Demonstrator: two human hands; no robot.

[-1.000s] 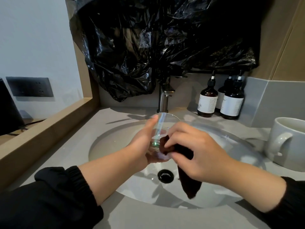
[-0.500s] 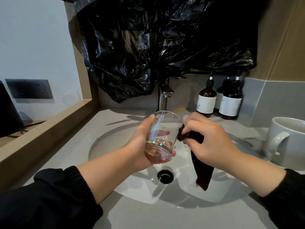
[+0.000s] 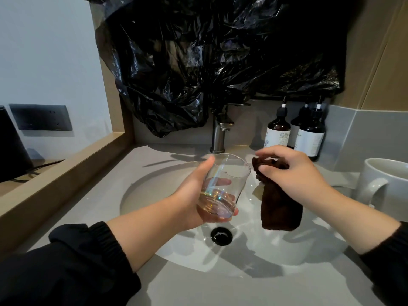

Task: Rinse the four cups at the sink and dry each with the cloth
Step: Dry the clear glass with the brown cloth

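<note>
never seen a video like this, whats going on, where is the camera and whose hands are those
There is no machine here. A person wears one wide-angle camera on the head, looking forward and down, so the picture shows their own two arms in black sleeves. The left hand holds a clear glass, tilted, above the sink. The right hand pinches a dark cloth that hangs close beside the glass. Behind the sink stand a tap and three dark pump bottles. A white mug sits on the counter at the right. Black plastic covers the wall above.
</note>
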